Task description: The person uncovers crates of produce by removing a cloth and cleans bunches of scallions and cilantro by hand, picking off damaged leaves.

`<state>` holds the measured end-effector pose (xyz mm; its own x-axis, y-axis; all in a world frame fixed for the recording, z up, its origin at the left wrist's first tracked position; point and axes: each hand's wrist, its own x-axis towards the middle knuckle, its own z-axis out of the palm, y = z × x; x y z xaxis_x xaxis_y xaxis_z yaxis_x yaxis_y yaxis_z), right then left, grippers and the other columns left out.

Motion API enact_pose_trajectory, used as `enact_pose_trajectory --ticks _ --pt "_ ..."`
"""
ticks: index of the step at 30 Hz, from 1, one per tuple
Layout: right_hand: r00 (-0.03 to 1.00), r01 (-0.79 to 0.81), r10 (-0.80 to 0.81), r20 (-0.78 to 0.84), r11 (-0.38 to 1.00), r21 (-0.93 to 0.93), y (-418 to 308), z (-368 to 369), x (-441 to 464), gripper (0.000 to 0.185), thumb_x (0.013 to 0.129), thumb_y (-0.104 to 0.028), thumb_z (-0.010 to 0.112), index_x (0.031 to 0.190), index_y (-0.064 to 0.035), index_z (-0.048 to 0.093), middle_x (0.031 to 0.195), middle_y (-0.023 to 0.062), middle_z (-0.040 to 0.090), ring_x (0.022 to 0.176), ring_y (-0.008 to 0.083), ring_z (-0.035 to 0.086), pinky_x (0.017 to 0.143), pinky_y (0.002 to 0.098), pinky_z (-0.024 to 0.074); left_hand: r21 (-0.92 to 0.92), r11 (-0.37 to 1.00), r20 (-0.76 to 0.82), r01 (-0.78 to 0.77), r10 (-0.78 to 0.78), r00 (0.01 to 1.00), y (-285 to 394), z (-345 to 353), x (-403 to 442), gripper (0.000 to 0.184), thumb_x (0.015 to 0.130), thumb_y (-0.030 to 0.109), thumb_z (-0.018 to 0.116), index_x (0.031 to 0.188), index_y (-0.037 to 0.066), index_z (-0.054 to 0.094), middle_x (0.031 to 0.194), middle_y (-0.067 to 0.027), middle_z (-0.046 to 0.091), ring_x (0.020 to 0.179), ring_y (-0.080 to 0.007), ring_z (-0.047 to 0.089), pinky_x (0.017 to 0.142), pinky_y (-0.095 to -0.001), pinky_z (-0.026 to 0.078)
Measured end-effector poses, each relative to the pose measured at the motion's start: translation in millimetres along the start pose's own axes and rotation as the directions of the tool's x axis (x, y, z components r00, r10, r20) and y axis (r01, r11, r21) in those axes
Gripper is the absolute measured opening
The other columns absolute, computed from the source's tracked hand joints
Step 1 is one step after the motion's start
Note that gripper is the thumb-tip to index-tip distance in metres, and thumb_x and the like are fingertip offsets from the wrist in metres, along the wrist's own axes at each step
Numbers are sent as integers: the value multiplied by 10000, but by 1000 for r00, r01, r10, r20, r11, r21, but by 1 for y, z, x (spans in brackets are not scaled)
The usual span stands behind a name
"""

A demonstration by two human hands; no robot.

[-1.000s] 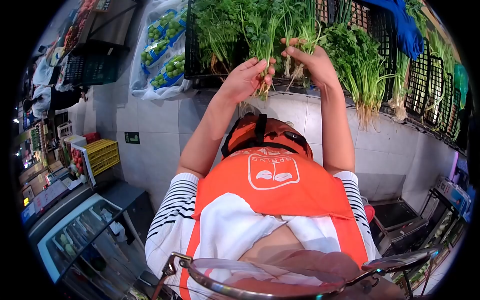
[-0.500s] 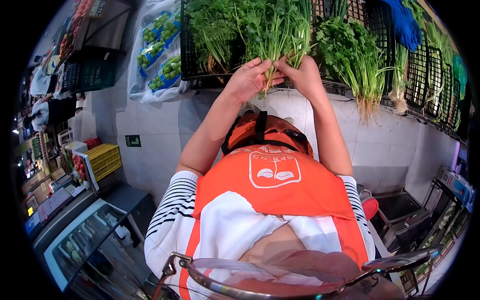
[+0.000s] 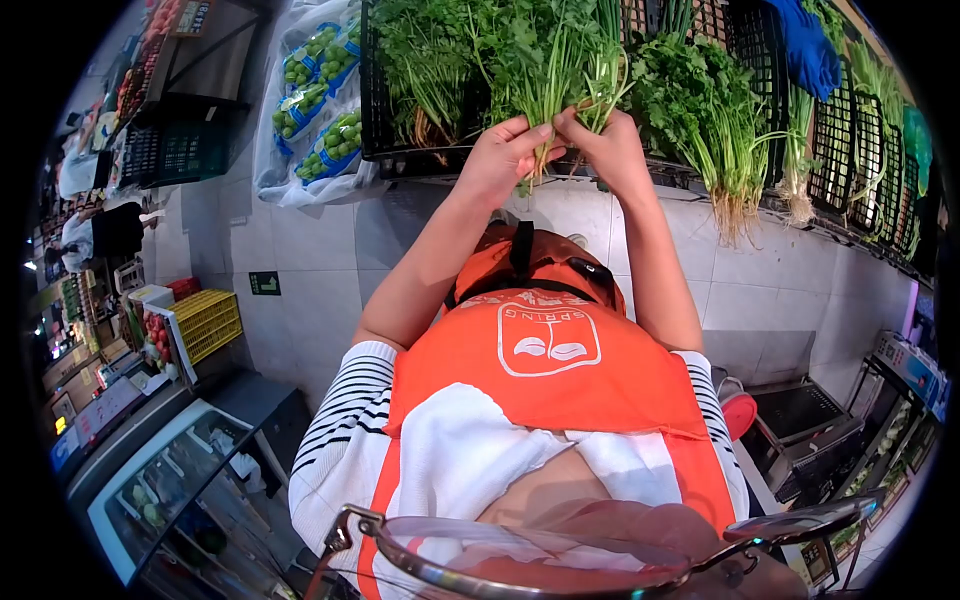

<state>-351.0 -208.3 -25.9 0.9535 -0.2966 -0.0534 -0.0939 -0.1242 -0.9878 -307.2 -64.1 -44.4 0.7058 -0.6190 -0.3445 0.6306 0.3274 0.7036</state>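
My left hand [image 3: 500, 160] is closed around the thin pale stems of a bunch of cilantro [image 3: 545, 90], near their lower ends. Close beside it, my right hand [image 3: 612, 150] pinches several stems on the bunch's right side, thumb and fingers pressed together. The two hands almost touch. Green leaves spread upward from the bunch, while a few stem ends hang below my fingers. Part of the stems is hidden behind the fingers.
More leafy greens [image 3: 425, 80] fill the black crate [image 3: 372, 110] to the left. A rooted bunch of greens [image 3: 725, 150] hangs over the crate edge at right. Packed green fruit [image 3: 330, 140] lies in white plastic at upper left. A blue glove [image 3: 808, 50] rests at upper right.
My left hand's fingers have curled further around the stems, and its palm shows less. My right hand has barely shifted. In the far left background a person has moved.
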Motion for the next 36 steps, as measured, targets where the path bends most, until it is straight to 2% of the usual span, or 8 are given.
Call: enact_pose_trajectory --ticks 7,14,18,24,28,29,32,36 --pt "998 50 -60 14 926 373 -5 5 -11 123 831 -73 551 922 7 531 779 36 587 729 96 554 611 234 459 -168 985 21 28 -25 999 11 7 3 249 864 44 499 1097 -43 484 1071 -131 563 923 -183 569 853 -330 465" --pt "993 57 -91 76 930 362 11 -1 -13 180 884 -130 505 971 19 554 849 51 606 777 95 546 671 228 455 -152 980 125 127 -108 986 15 12 7 263 888 100 468 1131 -1 471 1033 -89 565 922 -160 552 842 -330 450" --pt "999 34 -44 31 961 275 4 -5 -19 248 900 -243 495 917 -18 597 753 -13 584 636 43 487 519 184 361 -177 972 149 154 -129 980 11 5 13 264 890 118 471 1124 -5 462 984 -87 556 922 -195 547 849 -350 445" --pt "996 -69 51 73 964 258 -2 -24 -24 279 896 -284 494 881 -30 608 683 -37 552 580 26 443 492 173 318 -296 952 99 74 -47 994 6 -2 25 232 902 152 458 1073 -4 465 931 -87 528 893 -222 534 867 -366 432" --pt "995 -92 103 -18 943 320 -5 -34 -27 282 881 -305 512 870 -36 595 700 -21 545 641 58 477 582 191 361 -272 960 65 61 -45 997 18 2 24 165 897 77 433 1025 -13 484 886 -83 519 792 -187 519 733 -329 455" --pt "994 -95 105 -14 939 330 -9 -37 -25 281 875 -314 521 850 -40 581 722 -3 550 674 77 487 632 209 373 -266 960 126 89 -57 990 18 3 23 134 889 81 455 988 -3 489 856 -68 514 706 -149 482 614 -282 413" --pt "993 -103 116 -16 931 349 -8 -40 -13 282 876 -319 516 819 -48 567 732 8 552 682 80 487 636 217 377 -267 934 248 237 -170 954 16 6 19 107 870 96 499 942 18 485 831 -55 511 642 -114 451 541 -239 359" --pt "990 -126 136 -45 975 181 -1 -26 4 332 838 -365 573 793 -36 573 710 7 562 628 79 477 573 232 386 284 959 49 -15 1 999 -1 21 10 218 787 151 640 896 50 481 710 9 494 579 -71 430 508 -212 334"
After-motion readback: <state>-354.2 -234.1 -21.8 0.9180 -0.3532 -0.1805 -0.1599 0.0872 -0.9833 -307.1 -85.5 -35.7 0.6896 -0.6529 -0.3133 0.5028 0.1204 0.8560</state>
